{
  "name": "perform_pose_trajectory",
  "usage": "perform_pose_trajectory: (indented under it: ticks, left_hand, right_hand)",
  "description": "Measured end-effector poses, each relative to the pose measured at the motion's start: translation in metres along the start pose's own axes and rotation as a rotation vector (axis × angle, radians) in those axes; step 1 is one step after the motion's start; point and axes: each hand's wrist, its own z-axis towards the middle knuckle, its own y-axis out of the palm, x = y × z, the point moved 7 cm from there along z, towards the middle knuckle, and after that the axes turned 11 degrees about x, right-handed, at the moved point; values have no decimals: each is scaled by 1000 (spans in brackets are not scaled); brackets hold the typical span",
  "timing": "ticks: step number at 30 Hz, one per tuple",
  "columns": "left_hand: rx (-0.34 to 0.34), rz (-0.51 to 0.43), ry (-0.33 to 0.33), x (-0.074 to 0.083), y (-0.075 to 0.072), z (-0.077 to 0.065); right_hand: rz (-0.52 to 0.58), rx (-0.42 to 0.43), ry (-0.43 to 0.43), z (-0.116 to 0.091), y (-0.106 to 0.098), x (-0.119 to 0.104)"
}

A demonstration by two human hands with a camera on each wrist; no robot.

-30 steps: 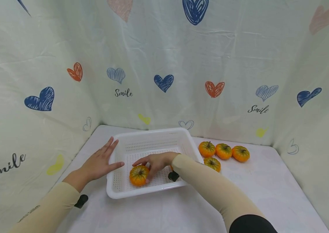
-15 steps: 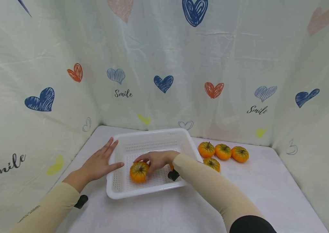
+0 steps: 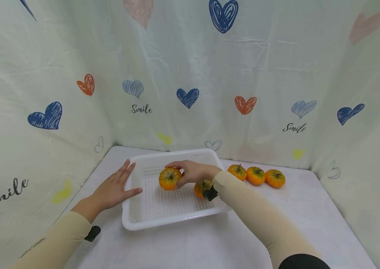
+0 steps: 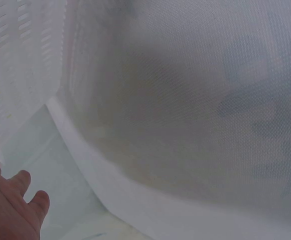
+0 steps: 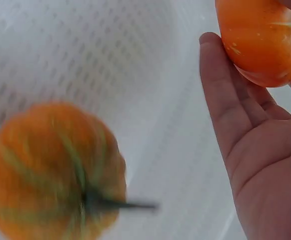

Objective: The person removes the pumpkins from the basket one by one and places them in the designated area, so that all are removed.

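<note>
My right hand [image 3: 193, 172] grips a small orange pumpkin [image 3: 170, 178] over the white perforated basket [image 3: 173, 219]. In the right wrist view, the fingers lie along the side of this held pumpkin [image 5: 260, 42]. A second pumpkin [image 3: 202, 188] sits in the basket's right part, partly covered by the right wrist; its dark stem shows in the right wrist view. My left hand [image 3: 112, 188] rests at the basket's left rim, fingers spread and straight. Only part of the left hand [image 4: 13, 205] shows at the lower left of the left wrist view.
Several pumpkins, among them a middle one [image 3: 255, 175], stand in a row on the white table [image 3: 190, 246] right of the basket. The right sleeve [image 3: 254, 205] crosses the basket's right rim. A curtain [image 3: 270, 48] printed with hearts encloses the back and sides.
My right hand has lifted the pumpkin from the basket's front left and carried it back and slightly right. The second pumpkin has come into fuller view. The left hand stays at the rim.
</note>
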Motion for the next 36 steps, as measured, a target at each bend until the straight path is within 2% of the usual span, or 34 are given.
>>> perform_pose_trajectory:
  ticks: [9, 19, 23, 30, 36]
  left_hand:
    - [12, -3, 5, 3, -3, 0]
    - [11, 1, 5, 2, -3, 0]
    - [7, 3, 6, 1, -2, 0]
    - [-2, 5, 0, 0, -2, 0]
    - [-4, 6, -5, 0, -1, 0]
  right_hand:
    - [98, 91, -10, -35, -46, 7]
    - [149, 191, 65, -84, -81, 31]
    - [145, 253, 90, -104, -93, 44]
    - [267, 302, 155, -139, -103, 69]
    - [184, 380, 177, -169, -112, 93]
